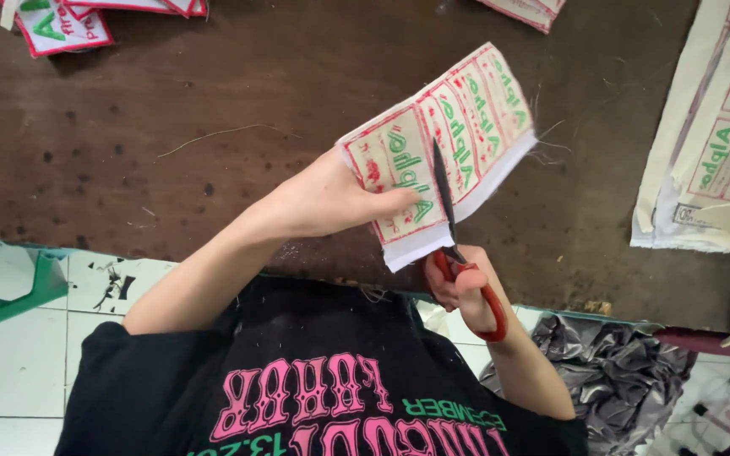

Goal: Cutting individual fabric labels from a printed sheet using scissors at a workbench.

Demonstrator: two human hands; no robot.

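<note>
My left hand (331, 198) pinches the near end of a cream fabric strip (458, 127) of embroidered patches with red borders and green lettering, holding it up over the dark brown table (213, 127). My right hand (466, 291) grips red-handled scissors (452, 236). The dark blades point upward and cross the strip between two patches, right beside my left thumb.
A large sheet of the same uncut patches (720, 135) lies at the right edge of the table. Cut patches (61, 25) sit at the far left, more patches (530, 10) at the top. Loose threads litter the tabletop. Crumpled grey plastic (610, 371) lies below on the white tiled floor.
</note>
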